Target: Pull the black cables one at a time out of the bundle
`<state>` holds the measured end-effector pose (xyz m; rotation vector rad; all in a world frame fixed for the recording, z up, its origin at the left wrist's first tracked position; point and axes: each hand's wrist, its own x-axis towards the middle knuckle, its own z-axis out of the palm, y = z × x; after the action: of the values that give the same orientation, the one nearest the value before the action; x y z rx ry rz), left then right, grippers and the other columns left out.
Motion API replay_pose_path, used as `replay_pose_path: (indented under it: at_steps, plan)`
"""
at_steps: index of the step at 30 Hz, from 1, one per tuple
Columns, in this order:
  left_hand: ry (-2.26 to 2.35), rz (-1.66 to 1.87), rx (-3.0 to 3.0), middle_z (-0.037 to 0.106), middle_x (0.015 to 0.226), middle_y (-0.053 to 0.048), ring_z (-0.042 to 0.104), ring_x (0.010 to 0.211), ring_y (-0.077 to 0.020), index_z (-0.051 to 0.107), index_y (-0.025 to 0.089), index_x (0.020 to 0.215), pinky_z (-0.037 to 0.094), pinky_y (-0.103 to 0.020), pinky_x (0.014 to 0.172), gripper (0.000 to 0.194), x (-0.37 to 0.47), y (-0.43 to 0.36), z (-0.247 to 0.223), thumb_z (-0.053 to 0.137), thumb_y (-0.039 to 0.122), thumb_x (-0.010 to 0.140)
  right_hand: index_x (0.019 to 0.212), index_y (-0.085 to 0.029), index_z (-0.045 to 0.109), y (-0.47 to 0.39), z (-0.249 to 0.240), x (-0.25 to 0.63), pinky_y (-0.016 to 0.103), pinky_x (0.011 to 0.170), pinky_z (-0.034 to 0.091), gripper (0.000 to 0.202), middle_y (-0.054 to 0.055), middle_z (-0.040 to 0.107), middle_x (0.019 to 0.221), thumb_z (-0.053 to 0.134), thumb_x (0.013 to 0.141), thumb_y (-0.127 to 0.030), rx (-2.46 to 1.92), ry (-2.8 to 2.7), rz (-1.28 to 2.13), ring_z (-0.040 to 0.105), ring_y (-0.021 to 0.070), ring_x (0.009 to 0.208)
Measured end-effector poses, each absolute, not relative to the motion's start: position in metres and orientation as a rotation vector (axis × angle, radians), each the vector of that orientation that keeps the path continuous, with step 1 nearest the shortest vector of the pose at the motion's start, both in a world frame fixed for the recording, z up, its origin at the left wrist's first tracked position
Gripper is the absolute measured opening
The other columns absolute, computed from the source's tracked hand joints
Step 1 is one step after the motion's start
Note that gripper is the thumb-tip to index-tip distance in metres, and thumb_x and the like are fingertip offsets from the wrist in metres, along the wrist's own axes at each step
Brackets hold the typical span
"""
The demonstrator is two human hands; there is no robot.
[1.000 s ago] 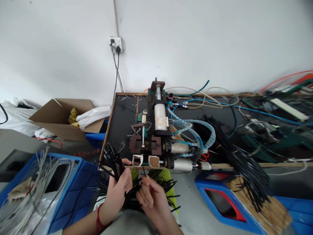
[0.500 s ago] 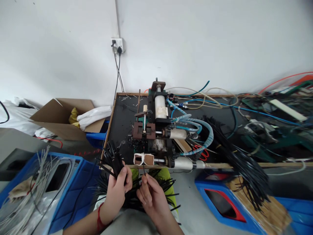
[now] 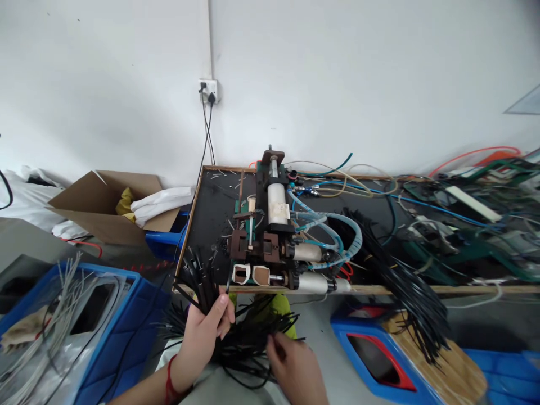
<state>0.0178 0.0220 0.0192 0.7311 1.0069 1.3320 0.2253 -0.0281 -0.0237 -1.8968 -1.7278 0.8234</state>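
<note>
The left hand holds black wires. The right hand, grip unclear, seems to be picking at the pile; that needs soft pinching.

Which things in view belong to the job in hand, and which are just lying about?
In hand:
- black cables in the left hand
- lap pile, right hand at it
- likely the bench machine, right ahead
- maybe the bench bundle, similar but untouched

Lying about, it seems:
- cardboard box
- pale wires in the left blue crate
</note>
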Motion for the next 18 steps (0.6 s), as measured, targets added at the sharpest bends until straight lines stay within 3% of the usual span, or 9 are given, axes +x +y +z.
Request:
replay_pose_path:
  at_steps: [2,4,7,9,10,13,15,18]
  plan:
    - [0.999,1.328,0.746,0.060,0.062,0.003,0.034,0.039,-0.0042,0.055,0.018,0.082,0.025,-0.019,0.039,0.031,0.018,0.021,0.017,0.063,0.043,0.099,0.050,-0.027,0.057,-0.033,-0.022,0.250,0.035,0.048,0.034,0.036,0.010,0.065,0.052,0.069,0.083,-0.038,-2.161,-1.764,0.694,0.060,0.0250,0.047]
    - [1.002,1.325,0.760,0.061,0.063,0.002,0.035,0.040,-0.0042,0.056,0.018,0.080,0.025,-0.019,0.039,0.033,0.019,0.020,0.016,0.064,0.045,0.097,0.052,-0.025,0.059,-0.027,-0.011,0.258,0.035,0.049,0.035,0.037,0.011,0.065,0.053,0.065,0.086,-0.041,-2.210,-1.738,0.662,0.061,0.0265,0.047]
    - [1.027,1.314,0.790,0.060,0.062,0.001,0.035,0.041,-0.0044,0.058,0.017,0.076,0.025,-0.020,0.039,0.039,0.022,0.019,0.019,0.066,0.049,0.095,0.076,-0.022,0.073,-0.002,0.018,0.234,0.035,0.062,0.048,0.041,0.010,0.072,0.068,0.052,0.098,-0.049,-1.811,-1.628,0.785,0.066,0.0253,0.062]
    - [1.054,1.279,0.824,0.056,0.058,0.002,0.035,0.041,-0.0049,0.059,0.016,0.071,0.024,-0.020,0.040,0.043,0.024,0.018,0.022,0.067,0.052,0.094,0.099,-0.022,0.077,0.017,0.036,0.201,0.033,0.069,0.053,0.036,0.010,0.076,0.087,0.056,0.098,-0.050,-1.502,-1.474,0.952,0.070,0.0247,0.076]
    - [1.071,1.261,0.835,0.054,0.056,0.002,0.035,0.041,-0.0053,0.060,0.016,0.071,0.023,-0.020,0.040,0.044,0.025,0.017,0.024,0.068,0.054,0.092,0.102,-0.022,0.077,0.025,0.043,0.185,0.031,0.068,0.053,0.033,0.008,0.075,0.088,0.059,0.097,-0.049,-1.385,-1.402,1.036,0.069,0.0232,0.075]
    - [1.127,1.220,0.852,0.050,0.052,0.004,0.035,0.040,-0.0072,0.064,0.016,0.075,0.025,-0.020,0.038,0.047,0.025,0.018,0.030,0.073,0.061,0.084,0.084,-0.021,0.074,0.037,0.052,0.145,0.026,0.051,0.047,0.027,0.001,0.062,0.079,0.065,0.095,-0.045,-1.119,-1.220,1.294,0.058,0.0142,0.055]
    - [1.186,1.215,0.909,0.052,0.052,0.003,0.042,0.042,-0.0099,0.065,0.017,0.073,0.034,-0.022,0.039,0.047,0.022,0.020,0.034,0.071,0.062,0.085,0.076,-0.020,0.070,0.037,0.051,0.135,0.024,0.043,0.041,0.030,-0.001,0.054,0.077,0.066,0.095,-0.043,-1.018,-1.107,1.345,0.051,0.0109,0.049]
    - [1.271,1.275,0.996,0.064,0.062,-0.003,0.059,0.058,-0.0164,0.065,0.017,0.067,0.053,-0.028,0.059,0.047,0.017,0.025,0.039,0.066,0.058,0.091,0.081,-0.021,0.071,0.030,0.044,0.140,0.026,0.056,0.051,0.028,0.002,0.061,0.080,0.062,0.098,-0.042,-1.007,-1.005,1.203,0.060,0.0156,0.063]
